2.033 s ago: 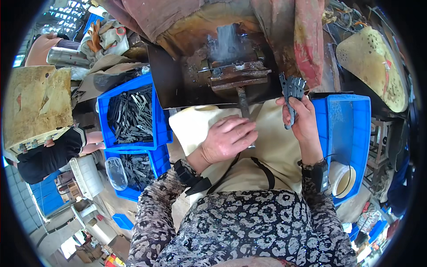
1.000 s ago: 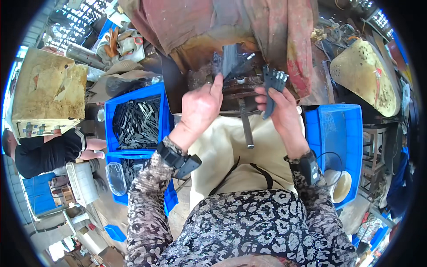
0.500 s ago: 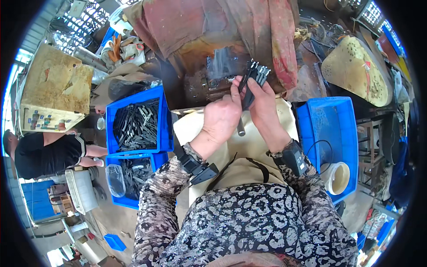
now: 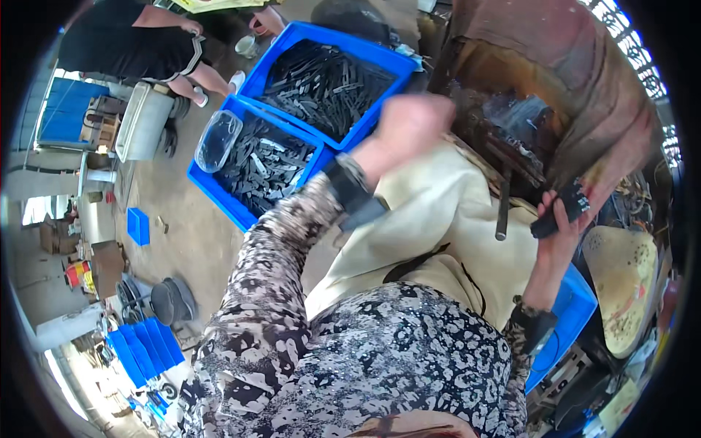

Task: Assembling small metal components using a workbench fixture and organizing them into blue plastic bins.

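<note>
The right hand (image 4: 558,232) has its fingers wrapped around a bundle of dark strips (image 4: 575,201), which juts out past them. The left hand (image 4: 415,130) is blurred, finger position impossible to tell, near a blue bin (image 4: 369,57) of similar strips.

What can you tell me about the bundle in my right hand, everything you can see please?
The bundle is a cluster of slim, dark grey to black pieces, perhaps metal, with small pale glints along its upper-right end. It slants from lower left to upper right in the picture, gripped in your right hand, which hides part of it. Behind its upper end hangs the red-brown cloth. The pieces are too blurred to count.
</note>
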Tool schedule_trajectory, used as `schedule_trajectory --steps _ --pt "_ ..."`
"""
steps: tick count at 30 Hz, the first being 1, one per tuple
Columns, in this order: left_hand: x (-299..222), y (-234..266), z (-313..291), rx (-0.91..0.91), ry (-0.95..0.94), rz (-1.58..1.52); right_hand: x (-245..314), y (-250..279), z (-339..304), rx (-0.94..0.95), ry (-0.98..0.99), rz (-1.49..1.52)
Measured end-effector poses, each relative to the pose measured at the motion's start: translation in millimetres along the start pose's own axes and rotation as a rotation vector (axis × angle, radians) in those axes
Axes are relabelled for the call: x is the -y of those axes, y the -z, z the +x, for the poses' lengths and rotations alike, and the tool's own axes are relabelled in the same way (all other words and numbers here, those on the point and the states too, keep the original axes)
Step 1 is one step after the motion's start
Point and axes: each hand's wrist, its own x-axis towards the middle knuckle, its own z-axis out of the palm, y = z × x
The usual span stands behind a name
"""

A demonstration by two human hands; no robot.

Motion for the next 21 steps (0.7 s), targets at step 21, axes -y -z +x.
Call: schedule_trajectory --steps 21 --pt "225 -66 -96 0.191 1.116 0.179 2 15 -6 -0.062 0.003 -0.061"
